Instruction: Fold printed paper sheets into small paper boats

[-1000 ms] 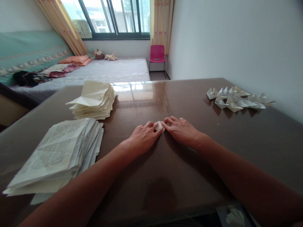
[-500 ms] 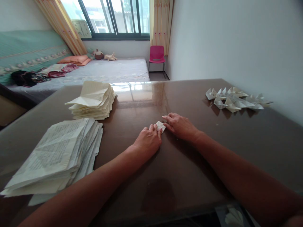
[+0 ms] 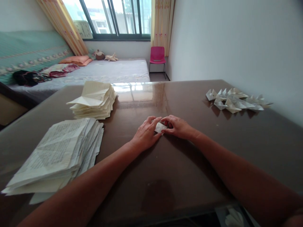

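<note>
A small folded piece of paper (image 3: 160, 127) lies on the brown table between my two hands. From the left, my left hand (image 3: 147, 131) holds its edge, fingers bent at the far side and thumb at the near side. My right hand (image 3: 176, 126) grips the paper's right edge, with its thumb near the front corner and its fingers curled behind. Both sets of fingertips almost meet at the far side of the paper. My fingers hide part of its outline.
At the left of the glossy table (image 3: 132, 186) stand a stack of written sheets (image 3: 54, 148) and a stack of cream paper (image 3: 94, 101). Several folded paper boats (image 3: 234, 101) sit at the far right. Behind are a bed (image 3: 127, 69) and a pink chair (image 3: 157, 56).
My left hand has gone from pressing over the paper to holding its left side, thumb nearer me. My right hand has moved left and closed on the right edge.
</note>
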Tool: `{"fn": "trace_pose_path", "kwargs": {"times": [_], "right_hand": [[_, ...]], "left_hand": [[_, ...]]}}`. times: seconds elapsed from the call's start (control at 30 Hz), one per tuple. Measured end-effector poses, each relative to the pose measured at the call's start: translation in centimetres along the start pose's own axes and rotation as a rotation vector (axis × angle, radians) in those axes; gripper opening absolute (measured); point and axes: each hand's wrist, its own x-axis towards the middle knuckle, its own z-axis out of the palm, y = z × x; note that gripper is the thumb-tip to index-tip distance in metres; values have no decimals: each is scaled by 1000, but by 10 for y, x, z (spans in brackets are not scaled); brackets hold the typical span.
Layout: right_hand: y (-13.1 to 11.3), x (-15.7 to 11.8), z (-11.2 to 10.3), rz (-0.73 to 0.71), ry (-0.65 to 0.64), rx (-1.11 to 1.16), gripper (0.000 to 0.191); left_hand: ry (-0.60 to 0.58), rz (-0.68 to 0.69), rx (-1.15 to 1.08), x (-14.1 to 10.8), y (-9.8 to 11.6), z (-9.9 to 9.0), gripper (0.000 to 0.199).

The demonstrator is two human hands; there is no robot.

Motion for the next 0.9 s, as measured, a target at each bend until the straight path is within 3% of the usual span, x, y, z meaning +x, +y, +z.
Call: {"fn": "trace_pose_path", "kwargs": {"times": [0.23, 0.37, 0.43, 0.57, 0.7, 0.9], "right_hand": [[5, 1, -1, -25, -43, 97, 44], [10, 3, -2, 9, -62, 316, 31], [8, 3, -3, 4, -58, 424, 24], [2, 3, -2, -59, 99, 463, 26], [-2, 2, -1, -177, 280, 392, 21], [-1, 0, 1, -256, 334, 314, 15]], "left_hand": [[-5, -59, -260, 1, -6, 9, 65], [-4, -70, -293, 3, -5, 8, 66], [-4, -79, -280, 4, -4, 6, 56], [95, -93, -283, 8, -2, 0, 21], [215, -80, -321, 10, -4, -6, 20], [234, -58, -365, 10, -8, -7, 19]]}}
